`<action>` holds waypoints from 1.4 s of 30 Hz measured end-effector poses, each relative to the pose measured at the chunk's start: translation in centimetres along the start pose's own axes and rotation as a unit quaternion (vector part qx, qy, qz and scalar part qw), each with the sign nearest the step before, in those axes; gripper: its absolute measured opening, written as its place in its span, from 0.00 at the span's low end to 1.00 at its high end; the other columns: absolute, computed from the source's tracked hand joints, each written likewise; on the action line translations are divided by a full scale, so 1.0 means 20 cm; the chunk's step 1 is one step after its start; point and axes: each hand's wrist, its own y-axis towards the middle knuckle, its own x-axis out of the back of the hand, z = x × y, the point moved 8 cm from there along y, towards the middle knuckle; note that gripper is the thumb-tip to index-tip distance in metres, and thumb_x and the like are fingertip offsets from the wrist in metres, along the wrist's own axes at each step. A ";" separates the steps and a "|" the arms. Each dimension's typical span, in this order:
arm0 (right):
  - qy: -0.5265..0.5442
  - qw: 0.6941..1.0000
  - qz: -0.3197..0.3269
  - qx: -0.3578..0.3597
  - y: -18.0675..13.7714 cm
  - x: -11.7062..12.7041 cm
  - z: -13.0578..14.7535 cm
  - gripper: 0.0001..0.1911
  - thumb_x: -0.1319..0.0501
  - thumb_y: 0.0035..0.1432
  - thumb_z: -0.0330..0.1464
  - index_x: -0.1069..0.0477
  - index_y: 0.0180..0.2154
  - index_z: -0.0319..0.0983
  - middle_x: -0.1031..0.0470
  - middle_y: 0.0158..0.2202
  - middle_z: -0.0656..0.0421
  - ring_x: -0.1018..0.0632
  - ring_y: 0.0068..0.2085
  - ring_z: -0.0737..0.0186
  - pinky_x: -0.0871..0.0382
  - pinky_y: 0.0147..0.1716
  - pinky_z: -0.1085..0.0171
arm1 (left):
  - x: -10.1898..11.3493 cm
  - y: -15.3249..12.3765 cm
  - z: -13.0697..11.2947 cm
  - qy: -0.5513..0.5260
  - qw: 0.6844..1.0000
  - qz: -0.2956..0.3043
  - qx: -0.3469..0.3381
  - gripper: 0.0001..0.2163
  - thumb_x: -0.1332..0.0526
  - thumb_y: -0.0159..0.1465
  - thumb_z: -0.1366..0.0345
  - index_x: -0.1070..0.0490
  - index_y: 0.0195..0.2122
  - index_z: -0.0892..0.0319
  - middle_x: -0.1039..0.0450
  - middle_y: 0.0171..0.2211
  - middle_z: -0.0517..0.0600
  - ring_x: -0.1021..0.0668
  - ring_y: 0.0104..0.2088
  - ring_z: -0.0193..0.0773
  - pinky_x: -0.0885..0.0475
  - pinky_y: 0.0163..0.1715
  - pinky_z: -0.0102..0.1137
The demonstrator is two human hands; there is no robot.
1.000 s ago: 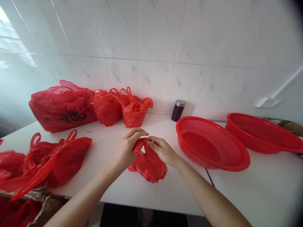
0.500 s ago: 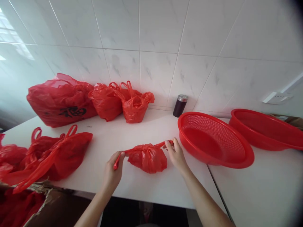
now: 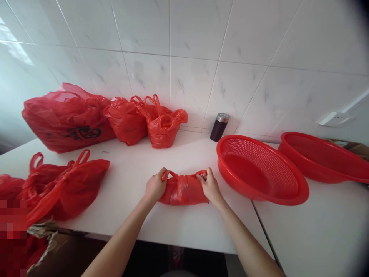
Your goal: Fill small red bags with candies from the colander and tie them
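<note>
A small red plastic bag (image 3: pixel 183 189) lies on the white counter (image 3: pixel 178 223) just in front of me. My left hand (image 3: pixel 155 186) is closed on the bag's left handle loop. At the bag's right side, my right hand (image 3: pixel 210 186) is closed on the other handle loop. Both hands press against the bag's ends, and the bundle sits flat between them. Its contents are hidden.
A red mesh colander (image 3: pixel 261 169) sits right of the bag, a red basin (image 3: pixel 324 157) beyond it. A dark shaker (image 3: pixel 219 127) and three filled red bags (image 3: pixel 69 119) (image 3: pixel 125 120) (image 3: pixel 163 125) stand along the tiled wall. More red bags (image 3: pixel 62 186) lie left, over a cardboard box (image 3: pixel 43 238).
A second ago both hands pinched the handles together above the bag. They then pulled the handles wide apart, and now have come back in against the bag's two ends.
</note>
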 end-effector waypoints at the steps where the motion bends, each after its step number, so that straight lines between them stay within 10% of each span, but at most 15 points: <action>1: -0.018 1.000 -0.004 -0.005 0.01 0.00 -0.02 0.10 0.48 0.59 0.42 0.44 0.34 0.43 0.27 0.31 0.61 0.26 0.31 0.61 0.37 0.29 0.66 | -0.02 0.03 0.01 0.025 1.000 0.008 0.005 0.11 0.55 0.67 0.60 0.35 0.33 0.52 0.30 0.22 0.47 0.29 0.22 0.40 0.41 0.24 0.30; 6: -0.110 0.994 -0.009 -0.022 0.05 -0.07 -0.08 0.17 0.60 0.64 0.38 0.36 0.32 0.43 0.27 0.28 0.61 0.28 0.26 0.62 0.41 0.26 0.66 | -0.08 0.11 0.02 0.110 0.994 0.010 -0.006 0.10 0.52 0.65 0.65 0.32 0.38 0.52 0.24 0.34 0.53 0.25 0.29 0.44 0.41 0.28 0.33; 12: -0.214 0.976 -0.047 0.004 0.05 -0.04 -0.08 0.07 0.51 0.59 0.33 0.36 0.35 0.40 0.28 0.30 0.55 0.29 0.31 0.58 0.46 0.27 0.65 | -0.05 0.10 0.05 0.129 0.991 0.005 -0.021 0.11 0.52 0.64 0.68 0.32 0.41 0.51 0.24 0.38 0.52 0.25 0.30 0.44 0.42 0.29 0.33; 25: -0.207 0.972 -0.111 -0.001 0.05 0.00 -0.13 0.05 0.52 0.59 0.31 0.43 0.39 0.41 0.29 0.24 0.61 0.29 0.25 0.61 0.49 0.23 0.67 | 0.21 -0.12 0.25 -0.059 0.998 -0.021 0.021 0.21 0.55 0.67 0.51 0.35 0.22 0.56 0.32 0.20 0.47 0.27 0.24 0.37 0.32 0.27 0.29; 28: -0.174 0.977 -0.125 -0.009 0.05 0.02 -0.14 0.07 0.52 0.58 0.33 0.44 0.40 0.41 0.29 0.24 0.62 0.28 0.25 0.60 0.47 0.23 0.66 | 0.30 -0.10 0.19 -0.056 0.993 -0.101 0.033 0.14 0.51 0.66 0.56 0.29 0.38 0.57 0.25 0.37 0.54 0.23 0.36 0.44 0.29 0.37 0.37; 31: -0.137 0.981 -0.136 -0.014 0.04 0.04 -0.15 0.07 0.51 0.57 0.35 0.44 0.39 0.41 0.29 0.24 0.61 0.28 0.25 0.59 0.44 0.24 0.65 | 0.30 -0.08 -0.06 -0.019 0.988 -0.151 -0.038 0.17 0.48 0.65 0.62 0.36 0.55 0.53 0.39 0.60 0.55 0.35 0.58 0.48 0.41 0.56 0.45; 33: -0.108 0.984 -0.142 -0.014 0.04 0.06 -0.15 0.08 0.51 0.56 0.36 0.44 0.38 0.41 0.29 0.25 0.59 0.28 0.27 0.58 0.42 0.25 0.64 | 0.14 -0.07 -0.31 0.034 0.983 -0.025 -0.178 0.16 0.47 0.65 0.64 0.34 0.54 0.53 0.43 0.63 0.55 0.41 0.63 0.49 0.48 0.60 0.47; 37: -0.053 0.988 -0.146 -0.017 0.03 0.11 -0.17 0.13 0.48 0.54 0.40 0.44 0.39 0.40 0.28 0.28 0.54 0.26 0.29 0.56 0.37 0.26 0.63 | -0.04 -0.02 -0.47 0.061 0.975 0.115 -0.183 0.11 0.39 0.58 0.66 0.25 0.43 0.54 0.24 0.43 0.53 0.25 0.47 0.50 0.32 0.48 0.43; 42: 0.072 0.990 -0.119 -0.030 0.06 0.10 -0.26 0.21 0.42 0.50 0.43 0.44 0.42 0.40 0.29 0.30 0.58 0.26 0.26 0.61 0.34 0.25 0.64 | 0.27 -0.08 -0.39 -0.008 0.969 0.205 -0.138 0.10 0.37 0.57 0.57 0.24 0.38 0.53 0.22 0.33 0.46 0.22 0.34 0.37 0.29 0.31 0.28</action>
